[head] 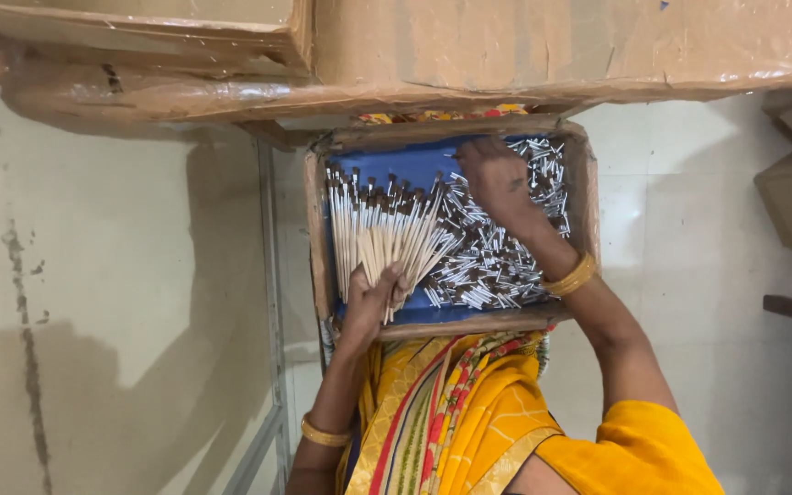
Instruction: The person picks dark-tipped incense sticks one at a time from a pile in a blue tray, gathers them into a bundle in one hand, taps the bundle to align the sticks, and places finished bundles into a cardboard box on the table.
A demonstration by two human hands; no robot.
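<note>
Looking down from the head view: a shallow cardboard tray (315, 234) with a blue lining (414, 165) sits in front of the person, holding small brushes. Left hand (370, 302) is at the tray's near edge, fingers curled round a fanned bundle of pale-handled brushes (387, 234); thumb (394, 278) lies across the handle ends, dark bristle tips point away from the person. So the left hand is closed in a loose grip on that bundle, not spread. Right hand (497, 179) reaches further in, palm down, fingers bent and resting on a loose heap of silver ferrules with dark tips (488, 261) that fills the tray's right part. Fingertips are buried at the far side of the heap, so cannot tell if they pinch a piece or just press on the pile. The bundle lies in the tray's left part, touching the heap along its right side. Gold bangles on both wrists: left one (323, 433), right one (570, 275). Yellow patterned garment (469, 412) covers the lap just below the tray. Big brown cardboard boxes (506, 46) lie beyond the tray, overhanging its far edge. Pale tiled floor (717, 275) shows to the right, a pale wall-like surface (112, 275) to the left.
</note>
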